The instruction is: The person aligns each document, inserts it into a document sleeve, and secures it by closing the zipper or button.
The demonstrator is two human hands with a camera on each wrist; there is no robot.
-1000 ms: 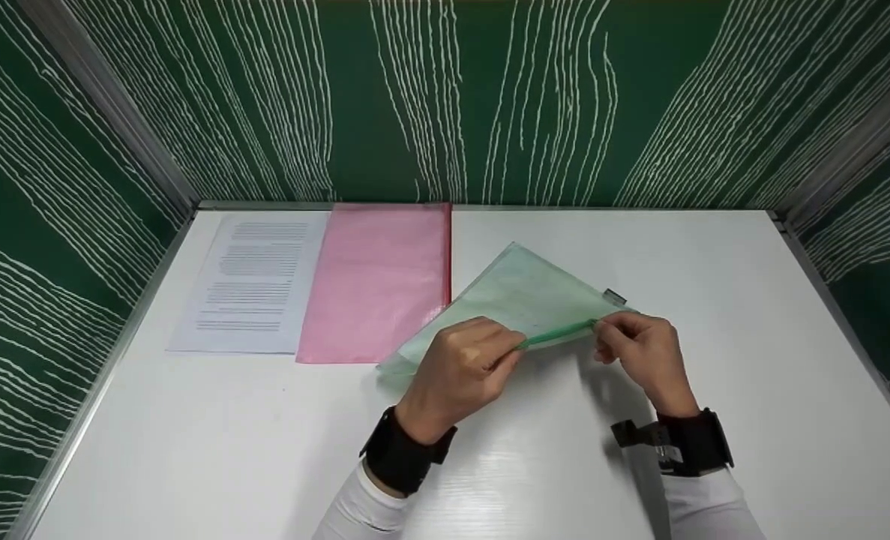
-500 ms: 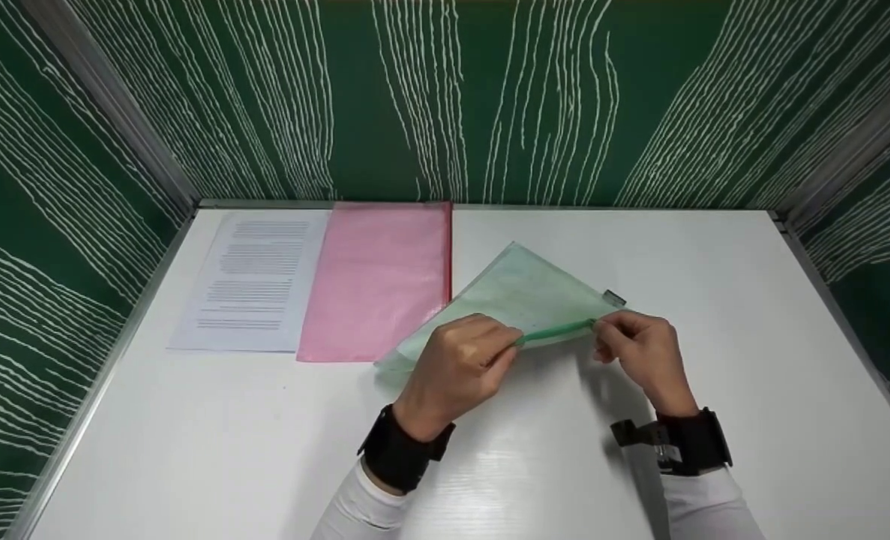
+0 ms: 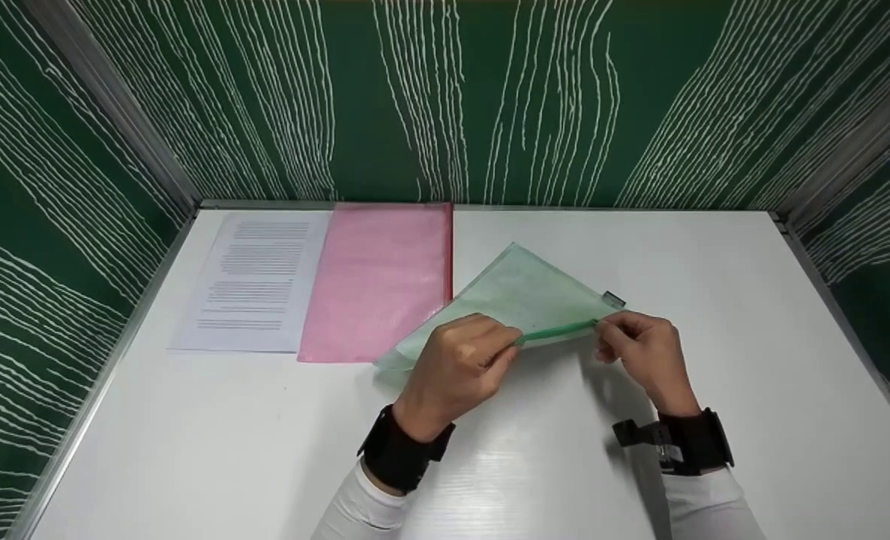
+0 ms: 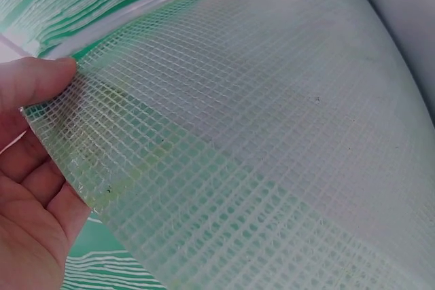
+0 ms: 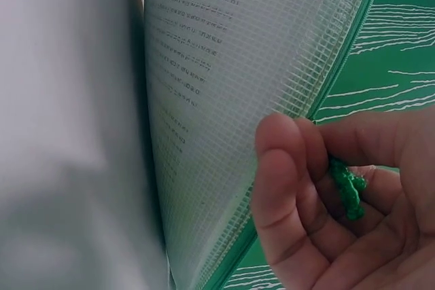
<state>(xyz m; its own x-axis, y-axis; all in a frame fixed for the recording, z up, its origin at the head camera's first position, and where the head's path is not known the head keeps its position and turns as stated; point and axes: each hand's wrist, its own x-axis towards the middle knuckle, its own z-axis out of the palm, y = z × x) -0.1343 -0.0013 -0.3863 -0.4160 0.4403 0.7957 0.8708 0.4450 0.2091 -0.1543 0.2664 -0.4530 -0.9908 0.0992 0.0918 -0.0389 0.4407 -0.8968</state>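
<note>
A translucent green mesh zip pouch (image 3: 523, 289) is held at a slant, its near edge raised off the table. My left hand (image 3: 459, 367) pinches one corner of it; in the left wrist view the thumb (image 4: 47, 76) lies over the mesh. My right hand (image 3: 643, 352) pinches the green zipper edge (image 3: 561, 330) near its right end. Seen from the right wrist, a green zipper pull tab (image 5: 349, 188) hangs inside the curled right fingers. Printed lines show through the mesh (image 5: 224, 66). Whether the zipper is fully closed is not visible.
A pink zip pouch (image 3: 377, 285) lies flat behind and left of the green one, partly overlapped by it. Left of that lies a printed sheet (image 3: 253, 285). Green panels with white lines (image 3: 474, 97) stand along the back and sides of the white table (image 3: 190, 442).
My left hand has shifted very slightly left, and a little more of the green zipper edge shows between the hands. The right hand keeps its place.
</note>
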